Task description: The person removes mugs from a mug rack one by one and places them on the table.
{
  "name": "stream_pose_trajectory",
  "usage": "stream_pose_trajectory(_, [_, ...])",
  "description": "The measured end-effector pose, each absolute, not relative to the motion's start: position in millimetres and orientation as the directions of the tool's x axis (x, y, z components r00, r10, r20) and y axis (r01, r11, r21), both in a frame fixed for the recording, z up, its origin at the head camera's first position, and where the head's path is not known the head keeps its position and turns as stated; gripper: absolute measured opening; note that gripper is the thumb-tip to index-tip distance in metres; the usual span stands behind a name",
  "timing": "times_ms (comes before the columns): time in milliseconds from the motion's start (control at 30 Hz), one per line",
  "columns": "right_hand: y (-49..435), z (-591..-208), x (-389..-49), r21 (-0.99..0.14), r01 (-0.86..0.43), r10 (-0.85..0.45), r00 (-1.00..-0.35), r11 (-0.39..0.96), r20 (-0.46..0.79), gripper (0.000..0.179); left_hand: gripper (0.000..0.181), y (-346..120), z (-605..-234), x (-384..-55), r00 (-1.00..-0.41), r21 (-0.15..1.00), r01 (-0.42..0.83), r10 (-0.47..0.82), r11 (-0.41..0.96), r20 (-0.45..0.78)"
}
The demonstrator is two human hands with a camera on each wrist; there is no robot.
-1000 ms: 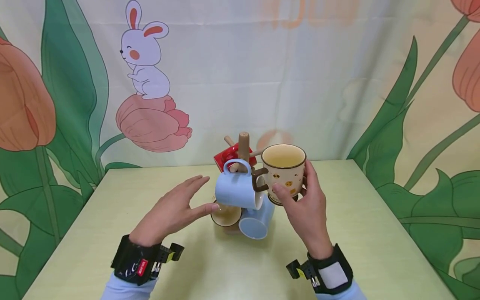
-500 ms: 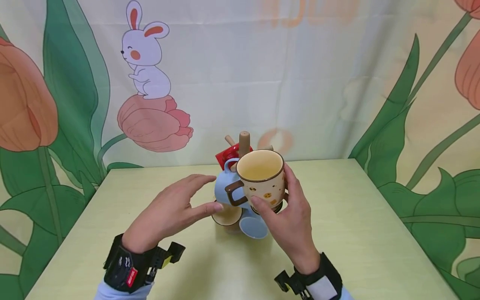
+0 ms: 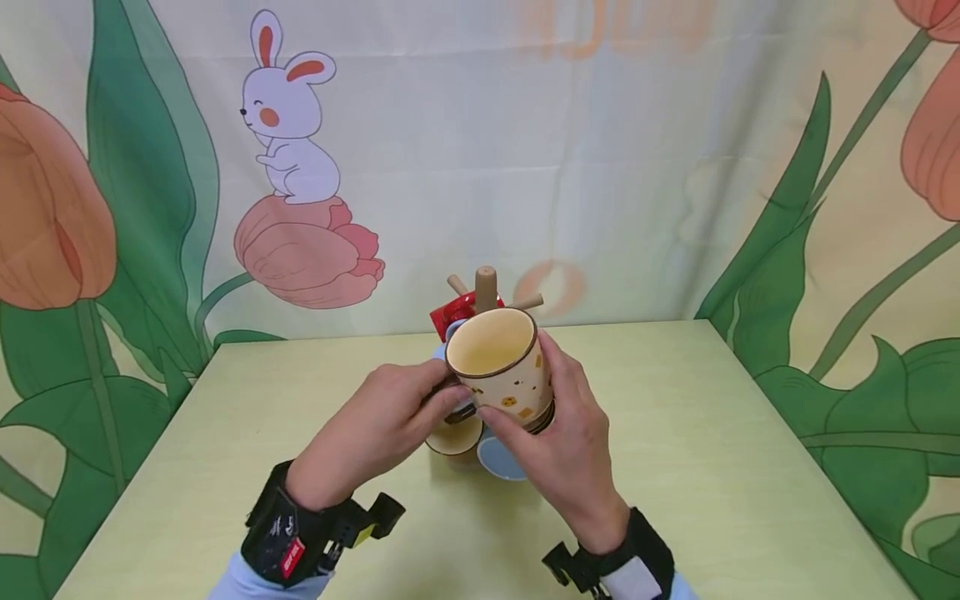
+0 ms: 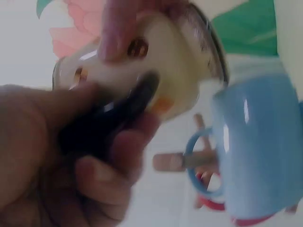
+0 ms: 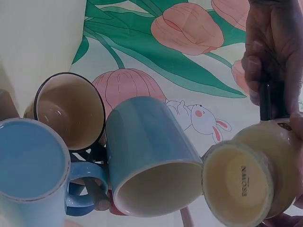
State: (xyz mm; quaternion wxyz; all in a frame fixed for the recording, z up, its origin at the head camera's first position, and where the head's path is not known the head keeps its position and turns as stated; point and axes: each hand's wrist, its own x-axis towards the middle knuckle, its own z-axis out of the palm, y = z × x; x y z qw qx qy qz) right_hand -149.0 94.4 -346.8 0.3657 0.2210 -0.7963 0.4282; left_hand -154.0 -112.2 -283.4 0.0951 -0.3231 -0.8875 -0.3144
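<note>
A cream mug [image 3: 504, 379] with a brown rim and small printed patches is held up in front of the mug tree [image 3: 486, 290], its mouth tilted upward. My right hand [image 3: 573, 437] grips its body from the right. My left hand [image 3: 371, 433] pinches its dark brown handle [image 4: 111, 113], thumb and fingers around it in the left wrist view. The mug's base [image 5: 239, 182] faces the right wrist camera. Behind the held mug, a light blue mug [image 4: 260, 146] hangs by its handle on a wooden peg [image 4: 169, 162]; in the head view it is mostly hidden.
Lower on the tree hang another cream mug [image 3: 456, 439] with a dark rim and another light blue mug [image 3: 501, 460]. A red mug [image 3: 452, 315] hangs at the back. One bare peg [image 3: 529, 302] points right. Behind the pale table [image 3: 675, 467] is a printed curtain [image 3: 637, 167].
My right hand has carried the cream mug left and slightly down across the front of the tree. My left hand, open before, has moved in and taken hold of its handle.
</note>
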Motion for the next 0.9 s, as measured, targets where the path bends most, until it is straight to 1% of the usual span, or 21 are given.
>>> stream_pose_trajectory(100, [100.3,-344.2,-150.4,-0.538,-0.652,-0.055,-0.662,0.534,0.747,0.090,0.010,-112.2,-284.1,-152.5,-0.782,0.524,0.623,0.462,0.580,0.419])
stream_pose_trajectory(233, [116.1,-340.8,-159.1,-0.590,-0.598,-0.060,-0.728,0.542,0.683,0.085,0.011,-120.7,-280.2,-150.2,-0.813,0.597,0.582,0.393,0.553,0.429])
stream_pose_trajectory(333, [131.0,-341.0,-170.5,-0.635,-0.508,-0.042,-0.799,0.582,0.600,0.073,0.011,-132.0,-275.6,-149.8,-0.828,0.622,0.561,0.363,0.546,0.428])
stream_pose_trajectory(433, [144.6,-343.8,-182.3,-0.661,-0.382,-0.020,-0.874,0.646,0.486,0.065,0.010,-144.8,-271.0,-149.6,-0.836,0.624,0.548,0.345,0.557,0.427])
stream_pose_trajectory(500, [152.1,-346.6,-189.0,-0.654,-0.297,-0.008,-0.913,0.696,0.407,0.066,0.011,-153.7,-268.1,-148.7,-0.842,0.617,0.539,0.333,0.573,0.425])
stream_pose_trajectory(567, [158.3,-350.2,-194.7,-0.640,-0.230,0.000,-0.941,0.733,0.338,0.071,0.012,-162.5,-265.7,-147.7,-0.850,0.613,0.523,0.315,0.592,0.422])
stream_pose_trajectory(700, [167.7,-358.8,-202.8,-0.604,-0.156,0.004,-0.967,0.781,0.255,0.080,0.016,-180.0,-263.6,-147.4,-0.870,0.608,0.479,0.249,0.633,0.426])
stream_pose_trajectory(900, [175.6,-368.6,-208.7,-0.565,-0.118,0.013,-0.975,0.817,0.222,0.084,0.025,-204.9,-268.3,-155.8,-0.882,0.567,0.396,0.128,0.723,0.454])
